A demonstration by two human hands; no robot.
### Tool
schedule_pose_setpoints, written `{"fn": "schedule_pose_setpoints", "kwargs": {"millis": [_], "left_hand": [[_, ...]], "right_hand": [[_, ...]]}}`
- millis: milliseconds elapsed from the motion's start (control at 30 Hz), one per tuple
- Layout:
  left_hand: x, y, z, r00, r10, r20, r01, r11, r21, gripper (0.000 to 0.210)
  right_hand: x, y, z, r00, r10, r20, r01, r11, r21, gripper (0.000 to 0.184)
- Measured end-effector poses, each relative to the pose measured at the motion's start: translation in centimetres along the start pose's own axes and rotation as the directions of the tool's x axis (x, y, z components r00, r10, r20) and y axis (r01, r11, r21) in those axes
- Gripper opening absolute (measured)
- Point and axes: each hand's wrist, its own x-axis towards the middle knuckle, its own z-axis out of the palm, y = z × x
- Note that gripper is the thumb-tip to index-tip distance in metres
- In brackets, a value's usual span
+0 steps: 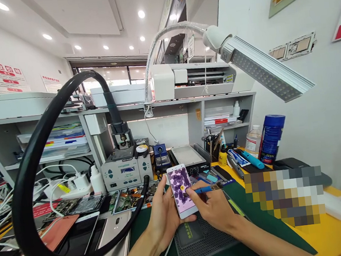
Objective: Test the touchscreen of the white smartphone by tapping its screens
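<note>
The white phone (179, 184) is held in the left hand (161, 213), above the gray mat (210, 248). Its lit screen seems to be touched by the right hand (215, 207), where a blue tool (204, 189) is gripped. A screen tap looks under way; a steady hold is called for. "MI" can be read on a silver phone (114, 227), "回收价格" on a wall sign (4, 74).

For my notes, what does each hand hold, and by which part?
Left hand: phone, by its left edge and bottom corner. Right hand: blue tool, by its handle.
</note>
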Motion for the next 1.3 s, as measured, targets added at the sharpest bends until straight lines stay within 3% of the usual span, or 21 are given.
{"fn": "schedule_pose_setpoints", "kwargs": {"millis": [133,300,467,900,1300], "left_hand": [[0.1,-0.1,-0.1,1.000,0.006,-0.003,-0.006,0.999,0.041,0.062],[1.0,-0.8,-1.0,0.993,0.035,-0.115,-0.008,0.973,0.231,0.046],[1.6,-1.1,-1.4,0.984,0.076,-0.159,-0.025,0.953,0.301,0.045],[1.6,-1.1,-1.6,0.987,0.077,-0.141,-0.029,0.948,0.317,0.048],[1.4,-1.0,-1.3,0.983,0.088,-0.163,-0.030,0.943,0.330,0.047]], "right_hand": [[0.1,0.0,-0.1,1.000,0.011,-0.014,-0.011,1.000,0.014,0.020],[0.4,0.4,-0.7,0.995,0.059,-0.075,-0.056,0.998,0.043,0.023],[0.3,0.4,-1.3,0.986,0.122,-0.116,-0.113,0.990,0.085,0.027],[0.6,1.1,-1.9,0.971,0.139,-0.196,-0.122,0.988,0.097,0.028],[0.4,1.3,-1.9,0.977,0.137,-0.161,-0.122,0.987,0.101,0.027]]}}
